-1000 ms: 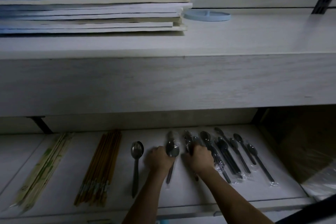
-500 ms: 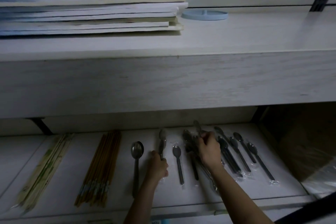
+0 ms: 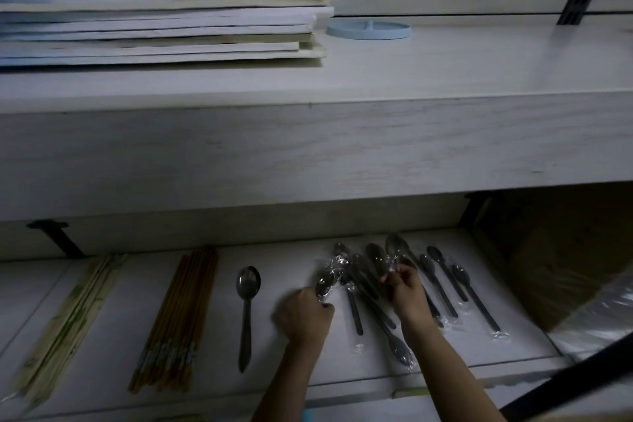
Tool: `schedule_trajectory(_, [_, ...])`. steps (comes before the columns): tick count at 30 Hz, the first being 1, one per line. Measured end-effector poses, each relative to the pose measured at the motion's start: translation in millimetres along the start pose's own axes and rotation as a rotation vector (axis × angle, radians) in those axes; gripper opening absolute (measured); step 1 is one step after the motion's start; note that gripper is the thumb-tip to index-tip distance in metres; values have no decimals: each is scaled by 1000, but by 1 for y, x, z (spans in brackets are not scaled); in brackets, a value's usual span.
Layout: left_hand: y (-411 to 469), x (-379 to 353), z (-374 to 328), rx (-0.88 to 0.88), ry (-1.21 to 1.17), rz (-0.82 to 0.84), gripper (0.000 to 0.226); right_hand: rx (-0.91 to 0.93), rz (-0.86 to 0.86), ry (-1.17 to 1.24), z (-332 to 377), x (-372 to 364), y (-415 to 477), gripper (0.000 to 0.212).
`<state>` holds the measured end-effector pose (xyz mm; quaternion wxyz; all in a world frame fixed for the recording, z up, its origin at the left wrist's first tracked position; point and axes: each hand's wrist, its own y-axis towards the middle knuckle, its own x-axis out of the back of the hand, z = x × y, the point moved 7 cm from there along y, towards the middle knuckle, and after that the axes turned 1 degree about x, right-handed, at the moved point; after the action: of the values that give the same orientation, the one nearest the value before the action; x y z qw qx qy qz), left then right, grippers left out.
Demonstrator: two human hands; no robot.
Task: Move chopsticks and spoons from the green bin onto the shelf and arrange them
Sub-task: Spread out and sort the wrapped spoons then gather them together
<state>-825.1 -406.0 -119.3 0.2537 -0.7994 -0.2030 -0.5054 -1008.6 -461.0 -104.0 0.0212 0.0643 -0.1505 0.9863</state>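
On the dim lower shelf lie a bundle of pale wrapped chopsticks, a bundle of brown chopsticks and one bare metal spoon. My left hand grips the handle of a plastic-wrapped spoon whose bowl points away. My right hand pinches the wrap of another wrapped spoon in a loose cluster of several wrapped spoons. Three dark wrapped spoons lie in a row at the right. The green bin is out of sight.
The thick upper shelf board overhangs the lower shelf and carries a stack of papers and a pale blue round lid. A brown box with plastic wrap fills the right end.
My left hand has shifted right and turned its wrapped spoon toward the cluster. My right hand has lifted a wrapped spoon up from the pile, and the spoons there lie more crossed.
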Motion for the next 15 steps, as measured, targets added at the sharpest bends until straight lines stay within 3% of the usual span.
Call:
schedule_trajectory(6, [9,-1,5,-58,-74,116,22,-70,97,46,-12,-3,-13,24])
schedule_trajectory(9, [1,-7,8,-37,-537,351,19,-65,189,164,-9,-21,-29,20])
schedule_trajectory(11, [-12,-8,3,11,-846,479,17,-29,241,98,-8,-38,-38,19])
schedule_trajectory(15, [-30,-10,-10,94,-1227,413,16,177,222,-170,-6,-72,-47,22])
